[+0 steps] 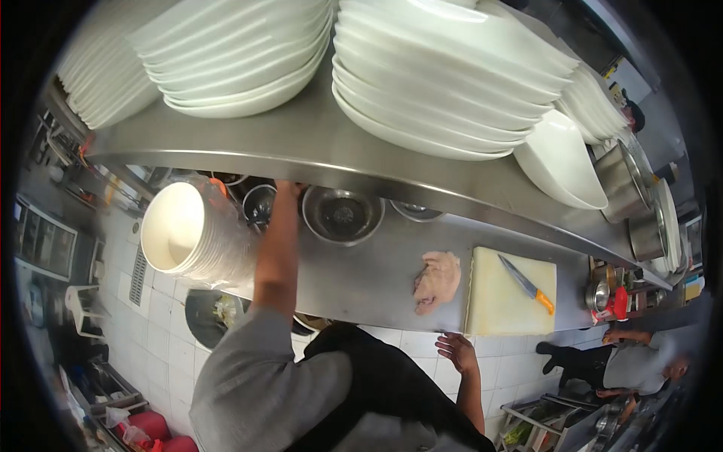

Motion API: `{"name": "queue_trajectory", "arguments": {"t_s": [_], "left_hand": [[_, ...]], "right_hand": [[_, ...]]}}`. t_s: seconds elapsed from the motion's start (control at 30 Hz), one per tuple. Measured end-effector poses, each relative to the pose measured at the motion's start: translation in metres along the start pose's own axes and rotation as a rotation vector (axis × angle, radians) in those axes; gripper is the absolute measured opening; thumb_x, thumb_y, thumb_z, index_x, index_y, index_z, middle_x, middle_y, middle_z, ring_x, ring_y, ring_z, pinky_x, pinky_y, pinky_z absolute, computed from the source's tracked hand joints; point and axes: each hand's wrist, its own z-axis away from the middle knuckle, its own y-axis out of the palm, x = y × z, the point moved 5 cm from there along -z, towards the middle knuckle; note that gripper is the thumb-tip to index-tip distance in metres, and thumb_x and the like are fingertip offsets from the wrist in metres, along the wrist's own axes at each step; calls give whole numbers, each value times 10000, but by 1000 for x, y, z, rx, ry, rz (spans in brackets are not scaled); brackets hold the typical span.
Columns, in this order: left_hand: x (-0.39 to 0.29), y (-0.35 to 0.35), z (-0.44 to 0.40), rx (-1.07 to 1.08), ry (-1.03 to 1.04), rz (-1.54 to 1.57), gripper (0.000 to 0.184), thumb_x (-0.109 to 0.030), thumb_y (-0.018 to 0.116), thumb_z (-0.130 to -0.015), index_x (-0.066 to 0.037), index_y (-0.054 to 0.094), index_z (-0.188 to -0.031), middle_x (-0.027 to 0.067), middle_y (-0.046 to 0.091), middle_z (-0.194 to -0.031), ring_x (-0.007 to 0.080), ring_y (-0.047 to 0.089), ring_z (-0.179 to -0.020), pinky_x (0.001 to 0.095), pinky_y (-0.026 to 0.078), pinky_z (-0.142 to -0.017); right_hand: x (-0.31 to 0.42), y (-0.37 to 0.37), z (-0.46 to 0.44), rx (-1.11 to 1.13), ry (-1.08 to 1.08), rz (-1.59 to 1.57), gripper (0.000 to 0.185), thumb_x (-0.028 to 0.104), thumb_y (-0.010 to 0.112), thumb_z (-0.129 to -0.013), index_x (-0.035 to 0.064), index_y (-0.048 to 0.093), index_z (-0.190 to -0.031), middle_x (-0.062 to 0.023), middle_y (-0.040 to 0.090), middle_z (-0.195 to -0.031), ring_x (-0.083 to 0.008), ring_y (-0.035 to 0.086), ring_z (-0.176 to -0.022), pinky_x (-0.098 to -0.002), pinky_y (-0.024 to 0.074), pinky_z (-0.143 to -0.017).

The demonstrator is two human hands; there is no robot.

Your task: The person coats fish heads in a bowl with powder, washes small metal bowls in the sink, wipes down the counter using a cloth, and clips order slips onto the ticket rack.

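Observation:
My left hand (289, 187) reaches under the metal shelf, between a small dark bowl (259, 205) and a wide steel bowl (343, 215). The shelf edge hides its fingers, so what it holds is not visible. Beyond the counter's near edge, my right hand (456, 351) hangs with its fingers apart and nothing in it. A pale piece of raw meat (437, 282) lies on the steel counter (369, 282). Beside it on the right is a white cutting board (497, 301), with an orange-handled knife (527, 283) resting diagonally on it.
Stacked white dishes (444, 83) fill the overhead shelf (301, 147). A bagged stack of white tubs (177, 226) stands left of my left forearm. Below the counter is a bin (202, 320) with scraps. Another person (633, 361) is at the far right.

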Motion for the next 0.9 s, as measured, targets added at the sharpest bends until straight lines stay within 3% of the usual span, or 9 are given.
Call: {"name": "queue_trajectory", "arguments": {"t_s": [0.1, 0.27, 0.4, 0.5, 0.53, 0.6, 0.67, 0.7, 0.9], "left_hand": [[-6, 15, 17, 72, 266, -321, 482, -262, 543, -871, -29, 400, -1268, 194, 474, -1230, 331, 526, -1058, 459, 457, -833], [0, 50, 156, 71, 978, -1141, 609, -92, 579, -820, 18, 293, -1346, 230, 383, -1312, 336, 388, -1224, 389, 309, -1024], [23, 64, 274, 442, 553, -1034, 636, 33, 546, -778, -10, 302, -1363, 196, 386, -1319, 298, 410, -1224, 383, 375, -979], [42, 30, 319, 621, 439, -1226, 550, 37, 547, -760, -10, 404, -1288, 162, 514, -1199, 258, 549, -1055, 365, 453, -865], [45, 19, 335, 638, 347, -1288, 507, 39, 547, -754, -8, 443, -1248, 159, 550, -1162, 246, 584, -999, 367, 469, -836], [49, -15, 353, 786, 548, -1396, 339, 8, 508, -838, -10, 497, -1176, 138, 584, -1125, 225, 627, -902, 301, 499, -731], [41, -28, 379, 628, 276, -1363, 260, -24, 524, -867, -4, 534, -1126, 145, 627, -1045, 204, 634, -924, 286, 518, -718], [37, -38, 387, 567, 279, -1408, 227, -112, 546, -888, -8, 544, -1089, 193, 623, -1020, 288, 648, -865, 338, 522, -697], [50, -108, 424, 472, 159, -1465, 260, -128, 534, -870, 23, 563, -1080, 183, 656, -872, 269, 665, -798, 333, 512, -709]], "right_hand": [[13, 14, -9, 0, -75, 42, 127, 62, 512, -874, 1, 524, -984, -146, 621, -911, -268, 641, -821, -367, 539, -691], [88, 57, -20, -253, -906, 576, 116, 35, 524, -870, 11, 528, -983, -113, 601, -921, -200, 610, -882, -320, 517, -739], [140, 98, -33, -360, -1185, 932, 541, 161, 616, -811, 18, 411, -1292, -255, 377, -1336, -405, 366, -1243, -504, 306, -1015], [131, 106, -80, -434, -1293, 1119, 588, 280, 584, -814, 11, 395, -1302, -273, 315, -1377, -489, 275, -1258, -546, 232, -1043], [127, 112, -93, -426, -1333, 1107, 588, 280, 584, -814, 11, 395, -1302, -273, 315, -1377, -489, 275, -1258, -546, 232, -1043], [110, 123, -122, -627, -1154, 1308, 581, 297, 526, -847, 22, 363, -1333, -275, 296, -1388, -471, 239, -1288, -539, 199, -1061], [87, 161, -130, -767, -1157, 1380, 584, 348, 491, -851, 24, 387, -1326, -242, 327, -1381, -423, 265, -1293, -509, 178, -1077], [67, 184, -126, -654, -1252, 1356, 561, 354, 487, -853, 44, 414, -1315, -209, 342, -1382, -397, 273, -1296, -500, 175, -1081], [-13, 249, -66, 132, -1555, 1214, 395, 257, 557, -823, 130, 543, -1197, -70, 483, -1271, -335, 327, -1284, -470, 280, -1040]]}}
